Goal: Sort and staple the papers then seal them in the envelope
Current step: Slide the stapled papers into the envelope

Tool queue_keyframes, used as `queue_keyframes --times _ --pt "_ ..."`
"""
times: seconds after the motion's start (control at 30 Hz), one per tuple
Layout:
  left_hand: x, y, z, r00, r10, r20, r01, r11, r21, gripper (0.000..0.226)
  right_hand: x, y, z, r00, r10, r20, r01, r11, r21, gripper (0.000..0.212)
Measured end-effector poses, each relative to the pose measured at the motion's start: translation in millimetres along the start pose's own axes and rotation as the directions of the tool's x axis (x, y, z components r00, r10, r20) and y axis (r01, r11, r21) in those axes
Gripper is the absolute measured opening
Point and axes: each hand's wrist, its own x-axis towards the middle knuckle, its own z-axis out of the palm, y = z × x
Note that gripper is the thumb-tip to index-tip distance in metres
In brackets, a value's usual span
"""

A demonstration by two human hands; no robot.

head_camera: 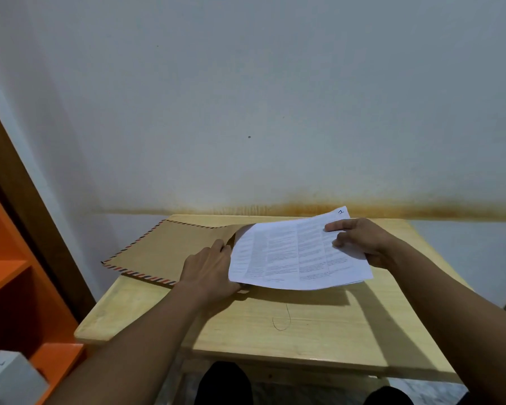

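**Brown envelope held open, papers at its mouth**

Brown paper envelope (164,252) with a red-and-dark striped border lies flat on the pale wooden counter (275,331), its left end jutting past the counter's left edge. The left hand (208,270) rests at the envelope's open right end, its grip curled on the lip of the opening; the thumb is hidden under the sheets.

The right hand (360,241) holds a stack of white printed papers (289,255) by its right side, grip pinching it with the thumb on top and the fingers beneath. The stack hangs just above the counter, tilted. Its far left corner sits inside the envelope's mouth, while most of the sheets are outside. A handwritten "1" marks the top sheet's far right corner.

A thin pen scribble (282,320) marks the counter near its front. An orange shelf unit (6,273) stands at the left, and a white wall (246,112) with a rust-coloured stain (362,207) rises behind.
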Motion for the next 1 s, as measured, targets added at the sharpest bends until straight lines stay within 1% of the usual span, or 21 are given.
queue_keyframes --times 0.07,0.13,0.23,0.37,0.47,0.53,0.6,0.67,0.73,0.77,0.87,0.93,1.0 --pt "1 0 -1 1.0 0.008 -0.007 -0.008 1.0 0.003 0.084 0 -1 3 1.0 -0.009 0.008 0.009 0.997 -0.071 0.032" --pt "1 2 -2 1.0 0.028 -0.015 -0.028 1.0 -0.002 0.086 0 -1 11 0.999 -0.045 -0.017 0.043 0.994 -0.099 0.03" --pt "0 8 -4 0.998 0.059 -0.035 -0.06 0.998 -0.005 0.094 0 0 30 0.993 -0.084 -0.078 0.081 0.996 -0.04 0.031" --pt "0 15 -7 0.997 0.056 -0.047 -0.056 0.998 -0.002 0.093 3 4 51 0.988 -0.063 -0.139 0.075 0.994 0.085 0.033" --pt "-1 16 -10 0.997 0.052 -0.059 -0.052 0.999 0.005 0.092 4 2 71 0.985 -0.087 -0.152 0.105 0.988 0.114 0.033" --pt "-1 19 -14 0.996 0.058 -0.063 -0.059 0.998 -0.003 0.091 4 1 89 0.988 -0.091 -0.127 0.107 0.987 0.12 0.031" --pt "-1 24 -18 0.995 0.071 -0.075 -0.071 0.997 -0.008 0.087 4 -1 105 0.993 -0.092 -0.08 0.096 0.994 0.051 0.032" --pt "-2 28 -19 0.994 0.085 -0.066 -0.086 0.996 -0.014 0.085 1 -5 119 0.997 -0.066 0.035 0.066 0.998 -0.019 0.04" --pt "-3 28 -18 0.995 0.091 -0.045 -0.091 0.996 -0.008 0.086 -2 -9 127 0.989 -0.018 0.148 0.023 0.999 -0.033 0.049" --pt "-3 26 -17 0.995 0.089 -0.038 -0.088 0.996 0.004 0.086 -3 -11 128 0.983 -0.007 0.185 0.012 1.0 -0.026 0.05" --pt "0 18 -16 0.998 0.058 -0.02 -0.057 0.997 0.046 0.085 0 -16 118 0.977 -0.001 0.214 -0.003 1.0 0.019 0.043" --pt "-1 11 -12 0.999 0.038 0.015 -0.038 0.999 0.015 0.085 3 -15 110 0.977 0.02 0.212 -0.026 0.999 0.027 0.034" --pt "-5 4 -5 0.997 0.03 0.071 -0.026 0.998 -0.052 0.088 -1 -7 110 0.971 0.05 0.233 -0.053 0.999 0.004 0.019"
